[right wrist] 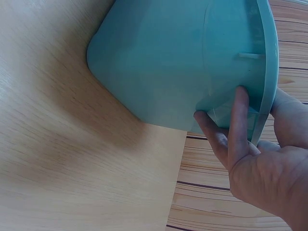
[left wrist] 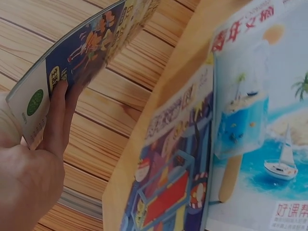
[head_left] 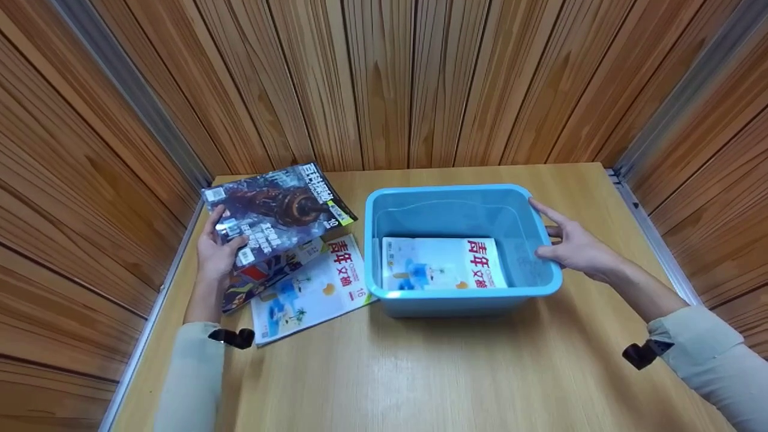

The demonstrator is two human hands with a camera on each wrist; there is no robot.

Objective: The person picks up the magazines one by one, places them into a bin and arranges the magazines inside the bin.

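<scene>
Head view, magazine: a dark-covered magazine (head_left: 273, 210) with a machine picture and white lettering is held tilted above the left of the bench (head_left: 420, 372), over two more magazines (head_left: 300, 282) lying overlapped there.
Head view, left hand (head_left: 217, 249): the lower edge of the dark magazine is pinched, thumb on the cover, fingers beneath; the grip is closed on it.
Head view, tub: a light blue plastic tub (head_left: 462, 300) stands mid-bench, with a white magazine with red characters (head_left: 444, 263) flat on its floor.
Head view, right hand (head_left: 576, 243): it is set against the tub's right rim, fingers mostly straight.
Left wrist view: fingers (left wrist: 57, 115) are seen under the lifted magazine's back cover (left wrist: 82, 53); the two lying magazines (left wrist: 216, 154) are seen below.
Right wrist view: straight fingers (right wrist: 237, 125) are laid on the tub's outer wall (right wrist: 163, 62), the thumb hidden behind the rim; the grip is loose, not wrapped round.
</scene>
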